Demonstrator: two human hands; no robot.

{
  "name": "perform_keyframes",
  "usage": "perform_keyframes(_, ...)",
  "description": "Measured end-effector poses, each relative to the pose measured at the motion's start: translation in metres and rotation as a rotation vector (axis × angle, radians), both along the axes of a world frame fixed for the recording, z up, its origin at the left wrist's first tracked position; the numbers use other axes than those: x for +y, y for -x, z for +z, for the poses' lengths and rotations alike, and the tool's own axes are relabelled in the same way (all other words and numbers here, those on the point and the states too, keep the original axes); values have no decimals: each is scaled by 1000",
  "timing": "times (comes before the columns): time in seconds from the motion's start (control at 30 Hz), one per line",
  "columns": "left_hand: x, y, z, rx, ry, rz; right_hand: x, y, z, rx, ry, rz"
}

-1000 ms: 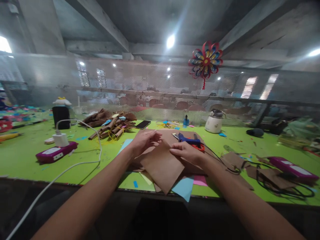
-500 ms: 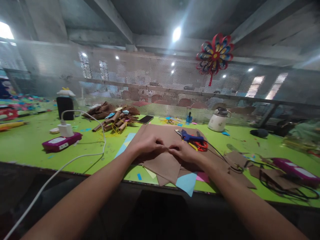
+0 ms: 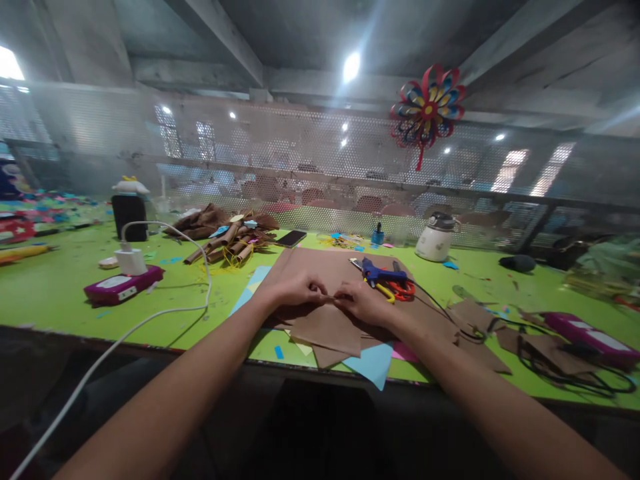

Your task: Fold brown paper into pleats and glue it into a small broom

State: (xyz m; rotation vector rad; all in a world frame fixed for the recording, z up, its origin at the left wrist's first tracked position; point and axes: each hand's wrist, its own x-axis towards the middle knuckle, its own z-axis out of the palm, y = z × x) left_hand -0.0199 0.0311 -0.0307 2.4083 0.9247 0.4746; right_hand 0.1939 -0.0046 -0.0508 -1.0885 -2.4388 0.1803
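Note:
A piece of brown paper (image 3: 325, 331) lies over the brown sheets in front of me, its far edge pinched between my two hands. That edge looks curled into a narrow roll. My left hand (image 3: 303, 289) is closed on the edge's left part, and my right hand (image 3: 357, 300) is closed on it a little to the right. Both sets of fingertips sit close together. Just beyond my right hand, a blue glue gun (image 3: 380, 272) rests beside red-handled scissors (image 3: 401, 289) on a large brown sheet (image 3: 310, 261).
Bundled brown paper rolls (image 3: 233, 241) lie at the back left, near a phone (image 3: 291, 239). A white cable crosses from a purple power strip (image 3: 123, 287). At right are a white jug (image 3: 434, 241), paper scraps and another purple power strip (image 3: 590, 339). Blue paper (image 3: 374, 365) overhangs the front edge.
The brown paper's near edge has drawn back slightly away from me, and its far edge is more curled. My fingers have shifted a little along it.

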Motion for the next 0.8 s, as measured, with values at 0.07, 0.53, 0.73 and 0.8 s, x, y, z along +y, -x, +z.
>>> perform_keyframes(0.07,4,-5,-4,28,-80,-37,-1,1,1,-34,-24,-15)
perform_keyframes(0.53,-6,-16,-6,155,-302,-35,3,-6,1,-157,-48,-8)
perform_keyframes(0.73,-8,-12,-2,163,-293,-37,1,-14,3,-142,-61,22)
perform_keyframes(0.8,-8,-10,-1,167,-294,-50,1,-17,2,-142,-63,20)
